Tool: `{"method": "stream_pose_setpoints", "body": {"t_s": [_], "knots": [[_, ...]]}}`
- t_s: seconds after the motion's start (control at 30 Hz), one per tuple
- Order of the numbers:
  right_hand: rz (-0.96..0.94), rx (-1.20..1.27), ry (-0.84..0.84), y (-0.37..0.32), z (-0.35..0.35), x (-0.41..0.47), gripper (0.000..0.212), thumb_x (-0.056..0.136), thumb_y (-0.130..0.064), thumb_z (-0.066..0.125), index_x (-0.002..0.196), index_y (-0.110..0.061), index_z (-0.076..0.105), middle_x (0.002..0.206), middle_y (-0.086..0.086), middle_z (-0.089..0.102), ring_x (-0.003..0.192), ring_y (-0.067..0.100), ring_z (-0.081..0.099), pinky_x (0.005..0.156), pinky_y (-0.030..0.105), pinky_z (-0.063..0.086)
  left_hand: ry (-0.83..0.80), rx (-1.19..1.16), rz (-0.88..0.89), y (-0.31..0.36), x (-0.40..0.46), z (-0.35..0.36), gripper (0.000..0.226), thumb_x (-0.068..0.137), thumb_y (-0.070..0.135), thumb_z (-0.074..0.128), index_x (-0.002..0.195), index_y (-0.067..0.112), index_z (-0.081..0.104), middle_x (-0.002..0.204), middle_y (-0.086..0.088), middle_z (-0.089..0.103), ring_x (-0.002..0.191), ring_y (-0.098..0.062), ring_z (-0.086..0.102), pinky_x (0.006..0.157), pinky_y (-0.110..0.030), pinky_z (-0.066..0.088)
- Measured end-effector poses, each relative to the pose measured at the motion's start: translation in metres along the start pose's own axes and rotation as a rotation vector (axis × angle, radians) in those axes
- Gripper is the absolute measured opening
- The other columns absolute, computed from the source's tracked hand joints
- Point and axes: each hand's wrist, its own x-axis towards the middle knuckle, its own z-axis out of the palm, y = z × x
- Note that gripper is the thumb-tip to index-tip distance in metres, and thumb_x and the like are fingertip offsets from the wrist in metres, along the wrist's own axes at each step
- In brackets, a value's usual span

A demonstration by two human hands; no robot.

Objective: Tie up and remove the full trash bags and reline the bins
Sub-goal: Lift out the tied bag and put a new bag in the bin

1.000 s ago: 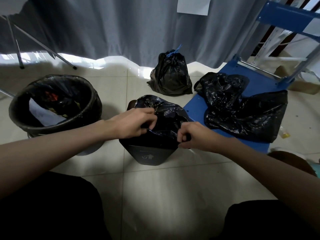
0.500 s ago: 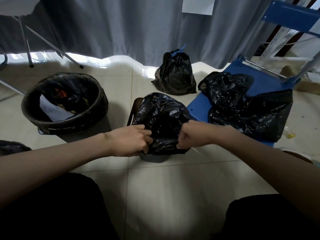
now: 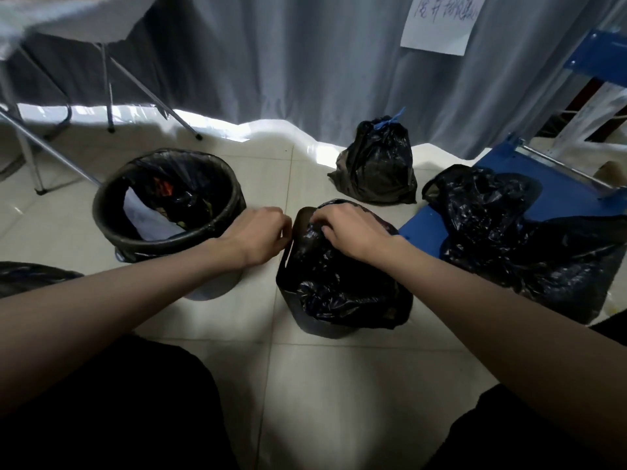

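Left hand [image 3: 258, 235]: fingertips curled out of sight at small bin [image 3: 288, 276] rim; grip unclear. Right hand [image 3: 349, 228] fingertips buried in liner [image 3: 339, 283]. Paper note [image 3: 441, 22] cut off at top, writing illegible. Black bag [image 3: 30, 276] cropped at left edge.

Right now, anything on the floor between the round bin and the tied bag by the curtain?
Head view: only bare floor tile between the round bin and the tied bag. Both hands sit nearer, at the small bin.
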Motion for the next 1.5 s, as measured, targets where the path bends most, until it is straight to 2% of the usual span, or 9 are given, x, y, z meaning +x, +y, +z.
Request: {"method": "stream_pose_setpoints", "body": {"t_s": [0.3, 0.47, 0.67, 0.73, 0.87, 1.07, 1.23, 1.33, 1.5], "knots": [[0.05, -0.153, -0.249, 0.012, 0.03, 0.03, 0.045, 0.095, -0.009, 0.05, 0.139, -0.019, 0.047, 0.131, 0.012, 0.048, 0.117, 0.036, 0.055, 0.091, 0.045, 0.048, -0.009, -0.022, -0.068, 0.0, 0.023, -0.007, 0.016, 0.09, 0.025, 0.054, 0.099, 0.022, 0.068, 0.108, -0.002, 0.064, 0.1, -0.027, 0.062, 0.084, -0.037, 0.049], [0.011, -0.108, -0.208, 0.022, 0.022, 0.029, 0.044, 0.088, -0.005, 0.059, 0.13, -0.018, 0.059, 0.124, 0.01, 0.05, 0.113, 0.034, 0.056, 0.09, 0.042, 0.048, -0.106, -0.187, -0.14, -0.001, 0.038, 0.004, 0.023, 0.09, 0.021, 0.057, 0.11, 0.022, 0.068, 0.112, -0.005, 0.068, 0.104, -0.028, 0.063, 0.088, -0.04, 0.052], [-0.019, -0.042, -0.117, 0.029, 0.01, 0.013, 0.023, 0.087, -0.006, 0.06, 0.105, -0.018, 0.067, 0.107, 0.004, 0.05, 0.096, 0.029, 0.057, 0.08, 0.045, 0.049, -0.219, -0.412, -0.161, 0.014, 0.059, 0.02, 0.041, 0.09, 0.021, 0.067, 0.129, 0.011, 0.059, 0.121, -0.007, 0.068, 0.113, -0.023, 0.062, 0.098, -0.028, 0.045], [-0.028, -0.017, -0.108, 0.032, 0.008, 0.009, 0.016, 0.086, -0.006, 0.06, 0.097, -0.018, 0.062, 0.1, -0.001, 0.047, 0.091, 0.027, 0.055, 0.077, 0.045, 0.049, -0.291, -0.497, -0.188, 0.02, 0.063, 0.024, 0.04, 0.092, 0.025, 0.065, 0.128, 0.008, 0.058, 0.121, -0.008, 0.066, 0.112, -0.023, 0.062, 0.095, -0.028, 0.046], [-0.025, -0.001, -0.081, 0.042, 0.006, 0.002, 0.022, 0.08, -0.002, 0.059, 0.089, -0.02, 0.049, 0.095, -0.003, 0.048, 0.086, 0.025, 0.051, 0.07, 0.042, 0.045, -0.376, -0.773, -0.217, 0.026, 0.064, 0.023, 0.034, 0.095, 0.028, 0.061, 0.109, -0.004, 0.063, 0.091, -0.01, 0.059, 0.082, -0.021, 0.052, 0.076, -0.03, 0.041], [0.022, 0.034, -0.071, 0.052, 0.003, 0.001, 0.028, 0.075, -0.004, 0.065, 0.093, -0.018, 0.049, 0.095, -0.001, 0.053, 0.086, 0.026, 0.052, 0.065, 0.039, 0.041, -0.46, -0.896, -0.223, 0.025, 0.057, 0.013, 0.032, 0.092, 0.033, 0.065, 0.099, 0.002, 0.068, 0.083, -0.004, 0.062, 0.077, -0.014, 0.056, 0.078, -0.027, 0.046], [0.01, 0.027, -0.03, 0.048, 0.0, 0.007, 0.056, 0.082, 0.003, 0.056, 0.131, -0.023, 0.053, 0.121, 0.007, 0.048, 0.109, 0.029, 0.048, 0.094, 0.042, 0.045, -0.309, -0.908, -0.276, 0.018, 0.053, 0.001, 0.015, 0.083, 0.017, 0.076, 0.084, 0.01, 0.063, 0.068, -0.003, 0.061, 0.061, -0.015, 0.058, 0.054, -0.019, 0.049], [-0.01, 0.022, 0.108, 0.033, -0.003, 0.012, 0.048, 0.089, -0.004, 0.05, 0.131, -0.026, 0.059, 0.113, 0.006, 0.046, 0.107, 0.026, 0.045, 0.094, 0.039, 0.043, -0.198, -0.922, -0.306, 0.013, 0.046, -0.003, 0.016, 0.082, 0.011, 0.077, 0.082, 0.009, 0.061, 0.069, -0.006, 0.062, 0.061, -0.017, 0.062, 0.05, -0.021, 0.054], [0.02, 0.072, 0.037, 0.012, 0.004, 0.019, 0.037, 0.092, -0.02, 0.05, 0.129, -0.026, 0.053, 0.118, 0.008, 0.058, 0.107, 0.03, 0.056, 0.086, 0.041, 0.048, -0.102, -0.838, -0.346, 0.007, 0.032, 0.0, 0.022, 0.085, 0.02, 0.075, 0.077, 0.009, 0.057, 0.064, -0.005, 0.058, 0.051, -0.015, 0.06, 0.043, -0.023, 0.051]]}}
